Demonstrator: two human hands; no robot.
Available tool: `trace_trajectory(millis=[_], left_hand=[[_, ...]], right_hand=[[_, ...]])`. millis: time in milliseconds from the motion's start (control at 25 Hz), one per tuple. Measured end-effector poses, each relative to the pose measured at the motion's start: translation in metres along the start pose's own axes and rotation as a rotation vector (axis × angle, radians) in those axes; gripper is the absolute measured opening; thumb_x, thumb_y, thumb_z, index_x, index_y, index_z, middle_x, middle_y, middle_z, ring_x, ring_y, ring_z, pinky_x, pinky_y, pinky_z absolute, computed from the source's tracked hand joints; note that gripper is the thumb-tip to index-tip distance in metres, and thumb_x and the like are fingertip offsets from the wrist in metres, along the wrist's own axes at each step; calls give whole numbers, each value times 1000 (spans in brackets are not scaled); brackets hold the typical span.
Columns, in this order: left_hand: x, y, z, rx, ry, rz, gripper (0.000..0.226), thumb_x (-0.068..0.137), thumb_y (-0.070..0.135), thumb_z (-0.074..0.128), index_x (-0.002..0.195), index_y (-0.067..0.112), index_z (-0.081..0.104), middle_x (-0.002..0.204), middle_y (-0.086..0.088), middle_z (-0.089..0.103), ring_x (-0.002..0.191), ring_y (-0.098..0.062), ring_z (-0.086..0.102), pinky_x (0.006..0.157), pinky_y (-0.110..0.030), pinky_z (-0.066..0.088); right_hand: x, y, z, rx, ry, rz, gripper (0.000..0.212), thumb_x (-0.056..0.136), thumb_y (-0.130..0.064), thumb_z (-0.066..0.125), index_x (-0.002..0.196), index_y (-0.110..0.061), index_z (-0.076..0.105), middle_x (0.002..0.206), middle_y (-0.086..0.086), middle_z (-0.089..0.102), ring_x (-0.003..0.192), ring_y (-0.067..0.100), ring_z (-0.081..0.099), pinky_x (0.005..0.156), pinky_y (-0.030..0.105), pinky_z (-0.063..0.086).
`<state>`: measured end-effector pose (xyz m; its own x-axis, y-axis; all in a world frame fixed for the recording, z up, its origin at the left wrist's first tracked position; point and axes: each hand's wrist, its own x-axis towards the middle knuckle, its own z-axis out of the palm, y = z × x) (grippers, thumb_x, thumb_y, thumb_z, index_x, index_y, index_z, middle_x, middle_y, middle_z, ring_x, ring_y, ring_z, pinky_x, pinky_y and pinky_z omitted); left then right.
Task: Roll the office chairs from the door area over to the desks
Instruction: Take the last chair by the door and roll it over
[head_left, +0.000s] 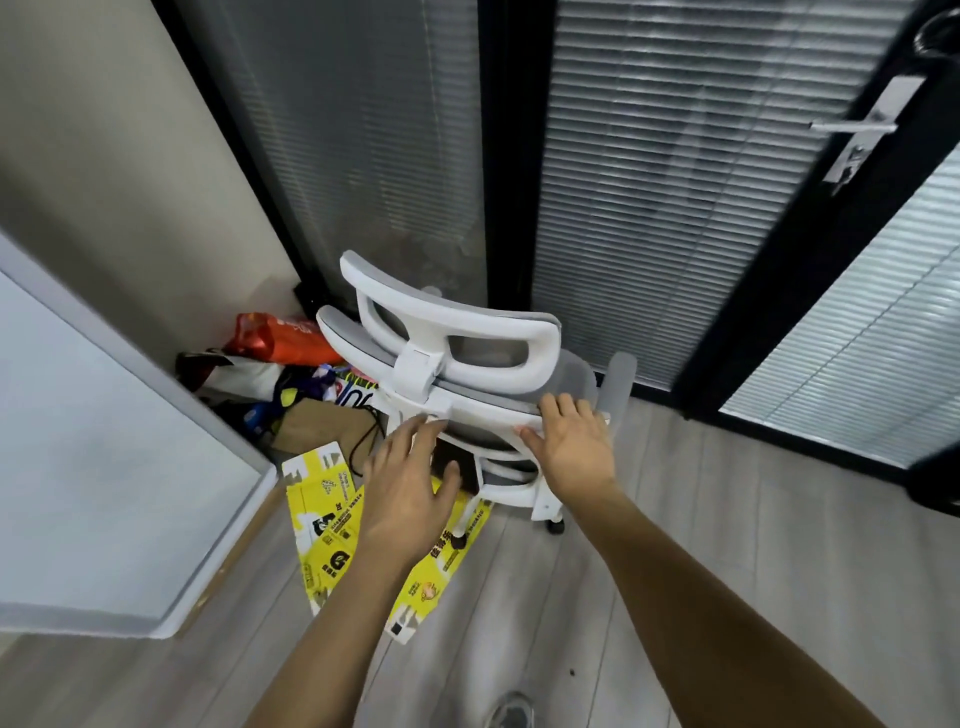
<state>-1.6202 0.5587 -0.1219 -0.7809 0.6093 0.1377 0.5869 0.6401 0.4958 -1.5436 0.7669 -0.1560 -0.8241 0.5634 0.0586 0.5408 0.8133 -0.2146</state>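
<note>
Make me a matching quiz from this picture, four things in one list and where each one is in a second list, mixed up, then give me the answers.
Things:
1. office chair
2. yellow flattened box
3. orange bag
4. door handle

Places:
A. upper right, on the black-framed door
B. in the corner pile against the wall, left of the chair
C. flat on the floor, partly under the left hand
D. in front of the blinds, with the right hand at its back frame

Pairs: 1-D, 2-C, 3-B, 4-A
</note>
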Motion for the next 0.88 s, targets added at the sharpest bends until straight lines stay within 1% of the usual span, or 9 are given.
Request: trace_trajectory(millis=[80,160,280,320,400,520,600,760,880], left_hand=[[4,0,1,4,2,-23,50,95,34,54,144,31,40,154,1,34,135,-25,37,107,-46,33],[4,3,4,17,15,-20,51,96,33,55,145,32,39,156,-4,30,135,-29,37,106,-47,34],[-1,12,8,-102,64,21,50,94,33,59,138,25,39,138,-5,48,125,-30,48,100,-48,42],[-2,15,10,-118,58,18,53,93,38,61,138,24,37,134,-4,51,124,-29,49,98,-48,43],[-5,20,20,-47,-7,36,69,88,54,61,144,24,34,145,-3,45,134,-27,41,103,-49,41],[-27,42,46,40,-85,106,86,81,78,47,148,25,36,156,-5,36,146,-27,27,110,-53,36],[-44,67,66,19,-98,165,89,76,84,43,144,26,40,154,-7,37,145,-29,28,111,-54,35],[-78,148,109,-54,-191,261,90,70,84,52,140,29,42,155,-10,31,143,-31,29,113,-50,33],[-120,217,146,-111,-260,353,88,68,83,56,138,30,44,152,-10,31,140,-33,35,112,-52,35]], right_hand=[[-18,9,-1,-14,9,18,42,99,-56,44,114,-18,52,109,4,57,104,27,52,90,38,39],[-39,21,-3,-35,23,27,42,98,-57,43,113,-19,52,106,3,56,101,25,53,89,37,39],[-76,56,-10,-41,37,34,42,97,-59,42,112,-22,52,104,0,55,98,23,52,88,36,41],[-89,71,-12,-43,29,45,42,97,-60,41,113,-23,52,105,-1,54,98,22,52,90,36,42],[-116,105,-20,-50,22,72,43,97,-62,38,114,-24,51,106,-2,54,98,21,52,91,35,42],[-168,162,-37,-40,78,127,45,94,-62,41,109,-22,55,101,0,56,94,24,55,86,37,44],[-209,197,-46,-7,84,178,45,94,-63,42,111,-23,56,103,-2,56,96,23,54,86,35,43],[-303,275,-63,43,127,329,55,92,-71,33,116,-27,55,110,-6,58,103,20,50,89,33,43],[-383,331,-77,64,161,439,61,89,-74,30,117,-27,56,110,-5,60,105,21,52,89,34,43]])
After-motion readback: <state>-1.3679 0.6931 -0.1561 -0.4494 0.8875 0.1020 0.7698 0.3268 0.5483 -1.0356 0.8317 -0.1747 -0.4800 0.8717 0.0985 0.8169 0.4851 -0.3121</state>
